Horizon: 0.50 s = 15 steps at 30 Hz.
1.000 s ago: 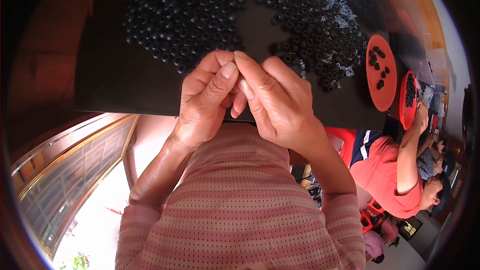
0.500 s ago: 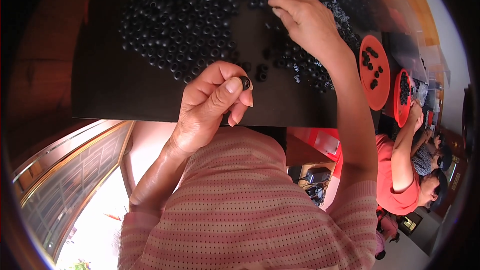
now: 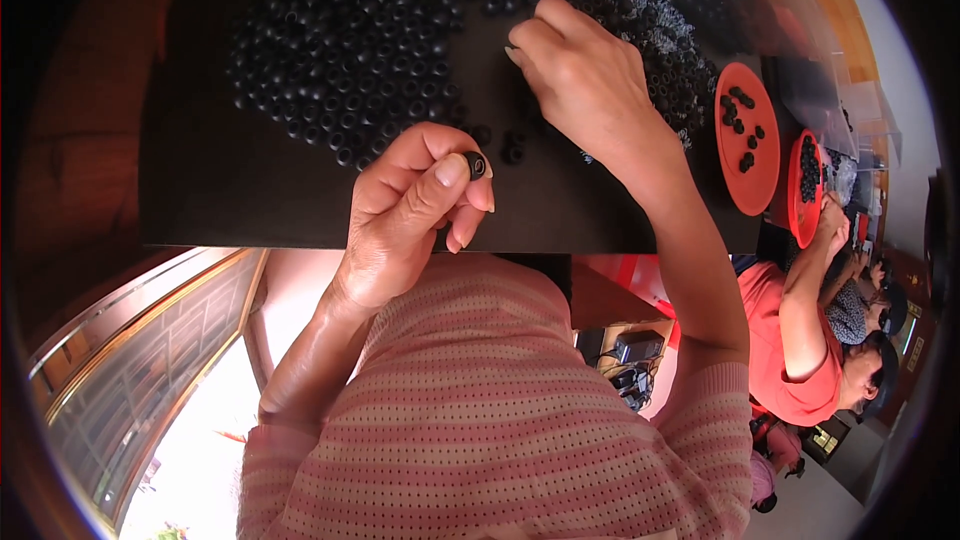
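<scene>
Left hand (image 3: 405, 202) pinching black ring (image 3: 476, 166), right hand (image 3: 583, 72) — curled

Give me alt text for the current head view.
The left hand pinches one small black ring; the right hand is over a dark table strewn with black rings and pale coils. At right, two red plates hold more black pieces.

From where I stand I can't read a single word, label, brand or number anywhere; toward the right edge of the frame, a little below mid-height, there's a small pale plate (image 3: 914, 364) that looks like a sign, set against a dark reddish surface (image 3: 922, 315), but whatever marks it may carry are too small and blurred for me to make out
</scene>
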Available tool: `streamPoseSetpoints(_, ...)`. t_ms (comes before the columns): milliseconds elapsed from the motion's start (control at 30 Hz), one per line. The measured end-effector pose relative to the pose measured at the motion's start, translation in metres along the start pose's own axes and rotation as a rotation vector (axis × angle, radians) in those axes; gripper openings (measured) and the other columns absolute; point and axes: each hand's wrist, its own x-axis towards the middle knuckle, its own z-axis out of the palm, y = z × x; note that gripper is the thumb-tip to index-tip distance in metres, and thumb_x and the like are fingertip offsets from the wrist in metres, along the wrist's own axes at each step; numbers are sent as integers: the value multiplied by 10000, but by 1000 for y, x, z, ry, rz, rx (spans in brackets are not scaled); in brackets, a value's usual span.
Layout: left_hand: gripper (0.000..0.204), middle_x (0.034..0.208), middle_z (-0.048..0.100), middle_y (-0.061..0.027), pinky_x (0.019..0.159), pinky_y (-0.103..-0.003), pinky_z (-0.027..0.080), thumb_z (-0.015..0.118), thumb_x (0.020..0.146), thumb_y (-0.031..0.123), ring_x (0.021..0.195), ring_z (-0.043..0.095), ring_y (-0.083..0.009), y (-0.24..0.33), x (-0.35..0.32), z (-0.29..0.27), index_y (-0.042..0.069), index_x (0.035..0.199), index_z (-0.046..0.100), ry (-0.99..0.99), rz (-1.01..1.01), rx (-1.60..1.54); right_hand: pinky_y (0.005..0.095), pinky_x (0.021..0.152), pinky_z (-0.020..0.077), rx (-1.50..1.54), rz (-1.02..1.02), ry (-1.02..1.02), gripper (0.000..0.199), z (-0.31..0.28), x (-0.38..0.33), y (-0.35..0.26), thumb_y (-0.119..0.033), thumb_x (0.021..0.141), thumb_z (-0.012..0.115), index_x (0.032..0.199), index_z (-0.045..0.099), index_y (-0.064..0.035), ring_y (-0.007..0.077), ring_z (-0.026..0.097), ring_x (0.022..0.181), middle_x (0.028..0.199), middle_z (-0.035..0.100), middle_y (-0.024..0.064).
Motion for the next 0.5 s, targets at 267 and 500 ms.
streamPoseSetpoints(267,230,837,598,-63,538,-212,404,479,1018,232,617,485,-80,4,0,7,13,1038,547,54,-40,51,279,561,437,867,85,66,86,-33,-23,-25,-11,851,659,902,590,-8,167,554,637,786,588,73)
streamPoseSetpoints(500,234,832,602,-61,530,-212,397,482,1016,242,612,488,-82,1,3,14,21,1037,553,-5,-31,33,233,625,454,970,31,201,126,-41,-49,-35,45,853,651,979,651,30,130,576,734,869,631,95)
